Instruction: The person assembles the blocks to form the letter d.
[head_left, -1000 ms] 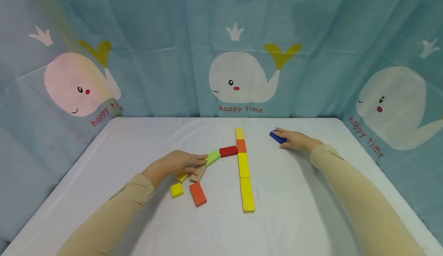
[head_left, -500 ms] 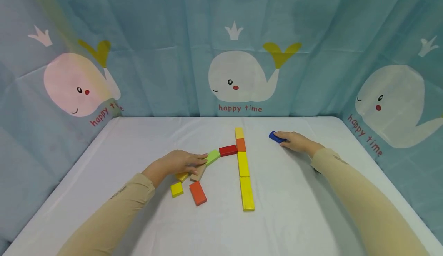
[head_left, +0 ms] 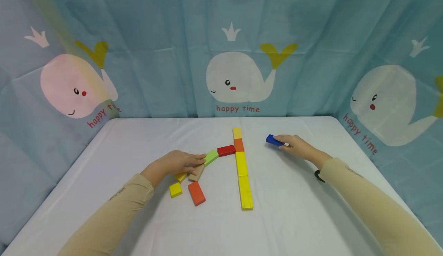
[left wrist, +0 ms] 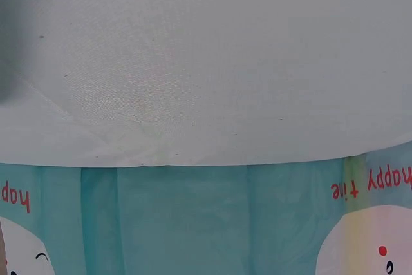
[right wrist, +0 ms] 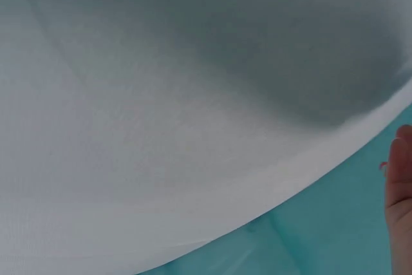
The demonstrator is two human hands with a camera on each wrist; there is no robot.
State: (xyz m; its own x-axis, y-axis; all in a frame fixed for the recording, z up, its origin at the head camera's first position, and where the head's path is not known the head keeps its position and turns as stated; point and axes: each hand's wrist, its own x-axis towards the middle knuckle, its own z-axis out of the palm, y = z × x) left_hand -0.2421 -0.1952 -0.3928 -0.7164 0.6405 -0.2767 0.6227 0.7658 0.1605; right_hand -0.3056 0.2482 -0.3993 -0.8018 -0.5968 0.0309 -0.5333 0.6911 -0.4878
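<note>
At the back right in the head view my right hand (head_left: 295, 145) pinches a dark blue block (head_left: 274, 140) between thumb and fingers. My left hand (head_left: 178, 162) rests over the small blocks at centre left, fingers extended. Its fingertips touch a light green block (head_left: 211, 157), and its thumb lies on a plain wooden block (head_left: 196, 174). A golden-yellow block (head_left: 180, 177) shows partly from under this hand. The green block forms a slanting line with a dark red block (head_left: 226, 150), which meets a straight column at its orange block (head_left: 238, 145).
Two long yellow blocks (head_left: 245, 193) make the column's lower part, and a pale yellow block (head_left: 237, 133) tops it. Nearer me lie a small yellow block (head_left: 175, 190) and an orange-red block (head_left: 196, 193). A blue whale-print curtain (head_left: 166, 83) borders the white table (head_left: 287, 210).
My right hand has drawn slightly nearer with the blue block, which now sits at the fingertips. The left hand and the other blocks stay put, while the view shifts slightly.
</note>
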